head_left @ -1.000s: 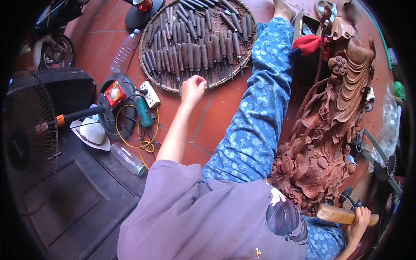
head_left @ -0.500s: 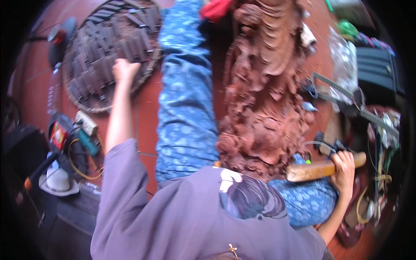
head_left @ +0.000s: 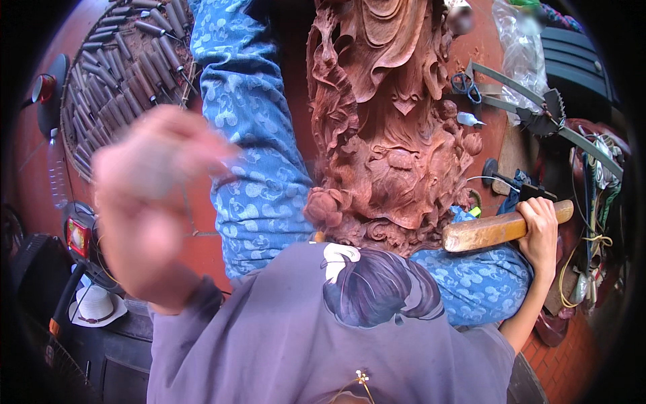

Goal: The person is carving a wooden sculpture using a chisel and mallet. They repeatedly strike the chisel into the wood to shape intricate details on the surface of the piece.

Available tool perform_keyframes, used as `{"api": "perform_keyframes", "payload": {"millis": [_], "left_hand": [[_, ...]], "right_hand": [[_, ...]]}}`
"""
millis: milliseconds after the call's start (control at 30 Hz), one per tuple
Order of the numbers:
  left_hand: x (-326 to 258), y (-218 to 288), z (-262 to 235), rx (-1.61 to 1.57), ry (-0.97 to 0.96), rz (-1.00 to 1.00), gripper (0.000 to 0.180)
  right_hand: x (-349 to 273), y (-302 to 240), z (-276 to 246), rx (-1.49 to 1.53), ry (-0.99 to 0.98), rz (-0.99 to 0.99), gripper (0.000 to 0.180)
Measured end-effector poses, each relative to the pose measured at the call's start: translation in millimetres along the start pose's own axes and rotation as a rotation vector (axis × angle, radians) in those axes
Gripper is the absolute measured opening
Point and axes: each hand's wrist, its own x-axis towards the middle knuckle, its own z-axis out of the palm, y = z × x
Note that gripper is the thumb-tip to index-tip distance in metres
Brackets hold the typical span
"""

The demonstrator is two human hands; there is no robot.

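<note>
My right hand grips a flat-sided wooden mallet, resting near my bent right knee. My left hand is raised close to the camera, between the tray and my left leg. Motion smears its fingers, so whether it holds anything cannot be made out. At the far left lies a round woven tray full of dark-handled carving chisels. Between my legs lies a reddish-brown wooden carving, cut with drapery folds, petals and a flower at its near left side.
Right of the carving are blue-handled scissors, a small white bottle, a metal frame saw, a clear plastic bag and hanging cords. A white hat and a red cup lie on the left.
My left hand has left the chisel tray and come up toward the camera. The head view has shifted, so the carving appears further left. My right hand still grips the mallet.
</note>
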Motion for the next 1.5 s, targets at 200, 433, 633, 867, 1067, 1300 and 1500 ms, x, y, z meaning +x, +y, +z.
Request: {"api": "perform_keyframes", "payload": {"millis": [200, 433, 633, 867, 1067, 1300, 1500], "left_hand": [[-21, 64, 157, -0.316, -0.490, 0.727, 0.036], [-34, 23, 186, -0.434, -0.505, 0.591, 0.034], [-39, 7, 199, -0.544, -0.341, 0.566, 0.025], [-42, -4, 197, -0.639, -0.263, 0.530, 0.024], [-40, -5, 205, -0.659, -0.204, 0.535, 0.023], [-36, -10, 202, -0.662, -0.222, 0.539, 0.022], [-31, -12, 197, -0.688, -0.211, 0.546, 0.020]], "right_hand": [[-1, -2, -1, 0.013, -0.031, 0.016, 0.023], [2, -1, 0, 0.012, -0.059, 0.011, 0.025], [6, -3, -1, 0.015, -0.079, 0.014, 0.025], [9, -5, 0, 0.025, -0.090, 0.007, 0.023], [8, -4, 0, 0.015, -0.094, 0.005, 0.023], [7, -3, 0, -0.004, -0.092, 0.009, 0.025], [7, -4, -1, 0.015, -0.091, 0.002, 0.026]]}}
